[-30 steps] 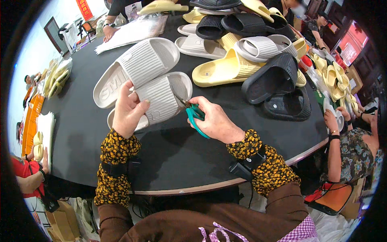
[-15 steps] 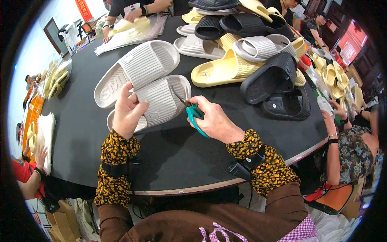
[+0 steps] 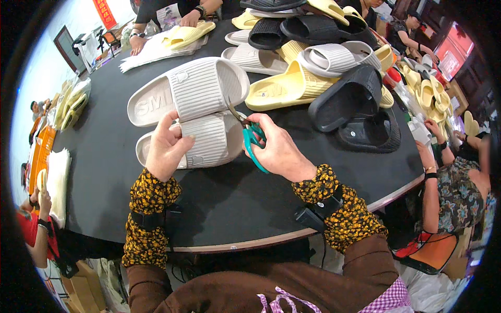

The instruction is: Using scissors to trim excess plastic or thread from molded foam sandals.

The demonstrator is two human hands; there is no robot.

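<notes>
Two pale grey ribbed slide sandals lie side by side on the black table before me. My left hand (image 3: pixel 166 149) is closed on the nearer slide (image 3: pixel 206 138), thumb on its strap and fingers at its inner edge. The farther slide (image 3: pixel 195 88) lies just beyond, close against it. In my right hand (image 3: pixel 282 148) are scissors with teal handles (image 3: pixel 251 147). Their dark blades point up and away, partly open, by the slides' inner edges at the right-hand ends of the straps. Whether the blades touch anything is too fine to make out.
A heap of black, yellow and grey slides (image 3: pixel 323 68) covers the table's far right. At the far left, another person's hands hold a yellow slide (image 3: pixel 190 34) over clear bags. A stack of bags (image 3: pixel 60 182) sits by the left edge. Other people work around the table.
The farther slide has swung and shifted right, closer against the nearer one. The scissors have moved slightly up and their blades have opened wider. Across the table, a yellow slide now lies on the bags.
</notes>
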